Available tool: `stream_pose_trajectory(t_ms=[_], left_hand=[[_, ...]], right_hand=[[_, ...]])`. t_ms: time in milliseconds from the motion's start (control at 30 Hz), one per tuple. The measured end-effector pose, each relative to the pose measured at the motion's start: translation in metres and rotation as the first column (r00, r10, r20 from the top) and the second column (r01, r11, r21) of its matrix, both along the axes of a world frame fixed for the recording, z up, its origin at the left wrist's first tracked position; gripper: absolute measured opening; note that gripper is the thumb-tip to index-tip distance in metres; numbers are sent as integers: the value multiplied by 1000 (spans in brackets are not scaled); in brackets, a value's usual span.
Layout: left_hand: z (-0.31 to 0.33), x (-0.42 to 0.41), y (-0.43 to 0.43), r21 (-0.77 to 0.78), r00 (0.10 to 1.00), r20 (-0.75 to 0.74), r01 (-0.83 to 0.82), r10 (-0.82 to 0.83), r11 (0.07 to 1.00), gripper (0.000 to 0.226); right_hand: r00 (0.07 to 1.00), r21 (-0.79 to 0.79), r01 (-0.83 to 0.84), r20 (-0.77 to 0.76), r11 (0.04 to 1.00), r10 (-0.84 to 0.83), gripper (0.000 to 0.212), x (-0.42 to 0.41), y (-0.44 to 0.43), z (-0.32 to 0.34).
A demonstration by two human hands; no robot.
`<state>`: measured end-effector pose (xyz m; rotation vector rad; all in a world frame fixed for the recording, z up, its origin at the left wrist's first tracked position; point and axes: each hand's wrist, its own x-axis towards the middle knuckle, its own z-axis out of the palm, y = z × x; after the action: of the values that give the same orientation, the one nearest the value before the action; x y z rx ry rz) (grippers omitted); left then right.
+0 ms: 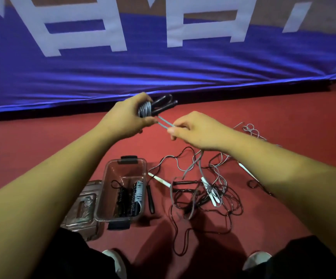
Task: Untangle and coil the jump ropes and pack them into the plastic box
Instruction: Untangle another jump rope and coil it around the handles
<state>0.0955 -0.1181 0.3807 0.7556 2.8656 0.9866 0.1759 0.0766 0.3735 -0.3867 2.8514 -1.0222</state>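
Observation:
My left hand (pixel 130 115) grips a coiled grey jump rope (pixel 146 108) with its two black handles (pixel 164 105) sticking out to the right. My right hand (pixel 193 130) pinches the two loose grey strands (pixel 164 122) running from that coil, and they trail down from it to the floor. Below, a clear plastic box (pixel 110 172) stands open on the red floor and holds coiled black and grey ropes (pixel 132 195). A tangle of black and grey ropes (pixel 205 194) with white handles lies to the right of the box.
The box's clear lid (pixel 81 210) lies at its left. A black handle (pixel 150 199) lies right beside the box. A blue banner (pixel 163 67) with white letters hangs along the far side. My shoes (pixel 115 262) and dark trousers are at the bottom.

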Motion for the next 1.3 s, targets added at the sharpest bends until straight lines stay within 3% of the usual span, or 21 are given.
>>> stream_pose_trajectory(t_ms=[67,200,333,433,533,633,700,767,867,933,967,1033,1100,1300], left_hand=[[-5,2,3,-134,1000,-9,3,-4,991,37],[-17,9,15,-542,992,-74,48,-105,839,46],[-16,24,24,-632,974,31,195,-226,750,45],[-16,39,34,-539,939,135,338,-317,772,20],[-12,46,37,-361,915,213,400,-343,843,45],[-7,47,33,-117,866,307,447,-395,887,25],[-5,50,31,-58,846,285,485,-451,873,19],[-5,53,32,52,837,258,487,-483,872,17],[-1,53,31,339,854,282,337,-437,878,22],[3,52,30,415,854,302,283,-425,864,32],[5,52,29,422,853,299,284,-428,861,31],[7,49,28,440,864,293,259,-410,860,24],[9,43,26,469,890,299,179,-346,865,13],[5,23,20,475,952,256,27,-167,880,4]], right_hand=[[995,210,-48,-71,976,64,32,1,-9,-1],[991,333,-2,-129,943,48,20,6,-14,6],[955,396,94,-294,914,29,23,3,0,13],[953,321,98,-304,942,5,24,-1,11,11],[969,158,47,-246,986,-7,19,-7,26,9],[980,-24,51,-190,998,-54,11,-10,36,8],[993,-127,40,-108,991,-54,6,-10,43,4],[999,-214,50,6,976,-50,21,-10,47,-1],[978,-532,123,208,838,-11,37,-8,44,-13],[961,-656,179,277,734,14,37,-9,36,-22],[956,-660,184,293,728,24,34,-9,32,-27],[948,-569,153,315,808,42,20,-9,28,-34],[934,-417,119,354,901,40,31,-5,27,-39],[927,-381,109,373,918,44,36,0,17,-24]])
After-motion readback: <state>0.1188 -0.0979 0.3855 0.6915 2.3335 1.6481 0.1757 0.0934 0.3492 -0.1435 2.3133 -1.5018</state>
